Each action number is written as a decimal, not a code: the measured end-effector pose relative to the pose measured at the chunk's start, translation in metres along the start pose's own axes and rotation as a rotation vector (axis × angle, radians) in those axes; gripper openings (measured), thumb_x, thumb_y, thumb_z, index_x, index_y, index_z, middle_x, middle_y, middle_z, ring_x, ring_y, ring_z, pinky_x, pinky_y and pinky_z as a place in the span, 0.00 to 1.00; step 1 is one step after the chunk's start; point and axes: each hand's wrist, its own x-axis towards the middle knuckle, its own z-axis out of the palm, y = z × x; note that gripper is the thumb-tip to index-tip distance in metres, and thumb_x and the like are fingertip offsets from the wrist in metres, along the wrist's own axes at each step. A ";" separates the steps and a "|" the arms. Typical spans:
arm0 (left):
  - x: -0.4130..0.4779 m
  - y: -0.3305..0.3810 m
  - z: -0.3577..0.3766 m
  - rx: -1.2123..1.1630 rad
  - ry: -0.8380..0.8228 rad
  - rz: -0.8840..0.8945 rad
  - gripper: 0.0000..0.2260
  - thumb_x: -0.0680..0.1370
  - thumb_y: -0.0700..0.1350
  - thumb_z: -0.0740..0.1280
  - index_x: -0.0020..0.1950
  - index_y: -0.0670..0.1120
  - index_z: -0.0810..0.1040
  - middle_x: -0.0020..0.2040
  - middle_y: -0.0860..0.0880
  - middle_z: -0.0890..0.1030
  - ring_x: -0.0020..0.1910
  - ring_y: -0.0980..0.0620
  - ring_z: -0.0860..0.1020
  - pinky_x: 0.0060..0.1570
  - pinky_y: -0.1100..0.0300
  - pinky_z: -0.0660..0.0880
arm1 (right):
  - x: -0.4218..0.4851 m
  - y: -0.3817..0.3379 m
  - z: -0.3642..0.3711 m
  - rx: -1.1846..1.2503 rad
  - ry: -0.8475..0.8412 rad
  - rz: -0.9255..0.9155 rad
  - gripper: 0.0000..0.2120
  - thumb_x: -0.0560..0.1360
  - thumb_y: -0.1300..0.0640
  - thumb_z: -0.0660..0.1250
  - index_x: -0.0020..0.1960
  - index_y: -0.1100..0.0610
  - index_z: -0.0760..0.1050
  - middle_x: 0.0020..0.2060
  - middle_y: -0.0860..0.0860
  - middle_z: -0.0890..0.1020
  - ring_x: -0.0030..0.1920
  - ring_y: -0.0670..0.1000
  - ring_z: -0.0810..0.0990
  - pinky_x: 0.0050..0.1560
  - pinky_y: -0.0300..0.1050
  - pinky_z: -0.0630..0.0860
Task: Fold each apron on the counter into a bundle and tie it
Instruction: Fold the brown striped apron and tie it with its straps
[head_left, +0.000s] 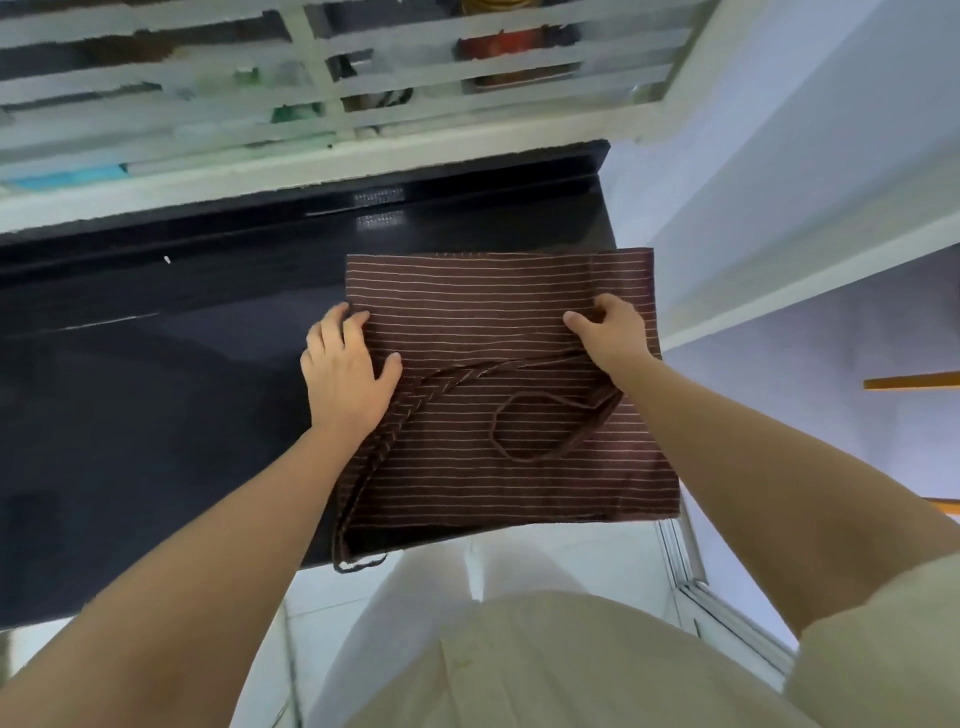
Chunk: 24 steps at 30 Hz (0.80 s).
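A brown apron (498, 322) with thin pale stripes lies folded into a flat rectangle at the right end of the black counter (156, 389). Its ties (545, 426) loop loosely over the cloth, and one strap hangs off the counter's front edge. My left hand (348, 374) grips the apron's left edge, fingers curled over the fold and thumb on top. My right hand (610, 330) pinches the cloth near the right edge, fingers bent.
Behind the counter runs a white barred window (322, 104). A white wall and shelf (805, 270) stand close on the right. The apron's right edge overhangs the counter end. The dark counter stretches away to the left.
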 end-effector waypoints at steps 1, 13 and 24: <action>0.007 0.003 -0.001 0.001 0.006 0.035 0.25 0.77 0.50 0.68 0.71 0.42 0.68 0.74 0.42 0.65 0.72 0.39 0.62 0.66 0.40 0.64 | 0.000 -0.003 0.003 -0.022 -0.027 -0.023 0.24 0.80 0.49 0.64 0.73 0.57 0.66 0.68 0.53 0.73 0.68 0.56 0.73 0.68 0.50 0.69; 0.053 -0.021 -0.019 0.160 -0.161 0.115 0.33 0.70 0.50 0.76 0.72 0.48 0.68 0.65 0.42 0.71 0.67 0.40 0.64 0.68 0.44 0.61 | 0.000 -0.060 0.064 -0.191 -0.171 -0.211 0.25 0.78 0.47 0.66 0.70 0.58 0.69 0.62 0.53 0.78 0.61 0.54 0.78 0.59 0.46 0.75; 0.070 -0.066 -0.045 0.099 -0.274 0.086 0.28 0.72 0.61 0.70 0.67 0.50 0.71 0.62 0.47 0.76 0.65 0.44 0.65 0.64 0.48 0.62 | -0.002 -0.073 0.067 -0.169 -0.240 -0.137 0.29 0.83 0.50 0.58 0.79 0.57 0.52 0.77 0.54 0.61 0.76 0.56 0.62 0.75 0.52 0.61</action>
